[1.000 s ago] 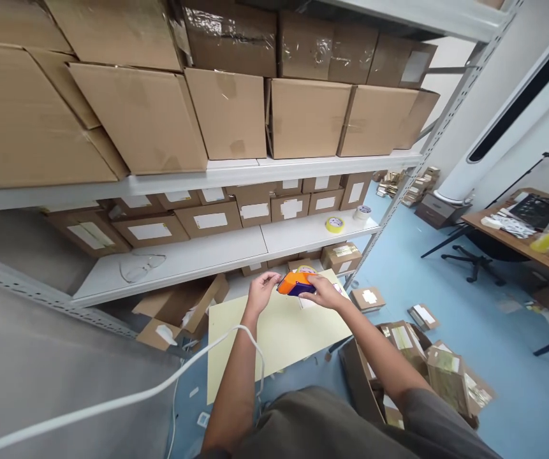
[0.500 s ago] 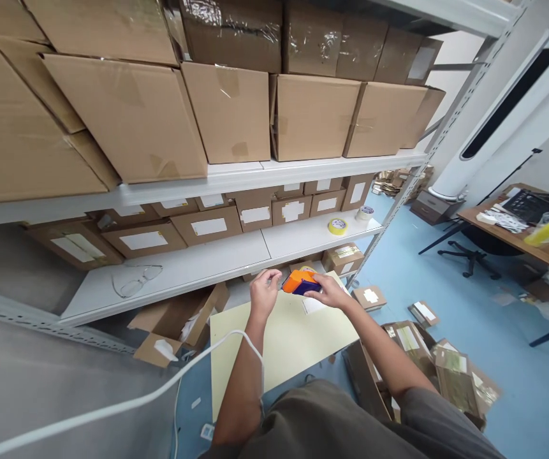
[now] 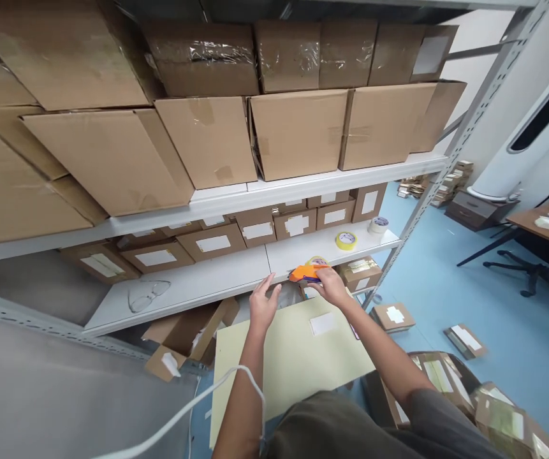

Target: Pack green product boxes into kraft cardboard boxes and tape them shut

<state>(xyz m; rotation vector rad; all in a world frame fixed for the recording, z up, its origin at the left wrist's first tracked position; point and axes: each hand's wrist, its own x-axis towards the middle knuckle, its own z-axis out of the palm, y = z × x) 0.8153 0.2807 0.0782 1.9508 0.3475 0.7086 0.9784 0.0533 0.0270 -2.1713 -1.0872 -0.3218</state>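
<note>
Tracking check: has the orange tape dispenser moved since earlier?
Yes: orange plastic tape dispenser moved forward, from over the pale yellow tabletop to the white shelf edge.

Tape dispenser (image 3: 305, 274) orange w/ dark blue. Worktop (image 3: 274, 370) pale yellow, 1 white sticker (image 3: 322, 324). Shelf (image 3: 217, 280) white; boxes (image 3: 298, 131) brown, some w/ white labels (image 3: 213, 243). Tape roll (image 3: 345, 240) yellow, floor (image 3: 446, 280) light blue, cable (image 3: 178, 414) white.

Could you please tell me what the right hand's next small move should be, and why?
Probably lower the orange tape dispenser onto the white shelf: the right hand holds it at the shelf's front edge, and the left hand is open.
</note>
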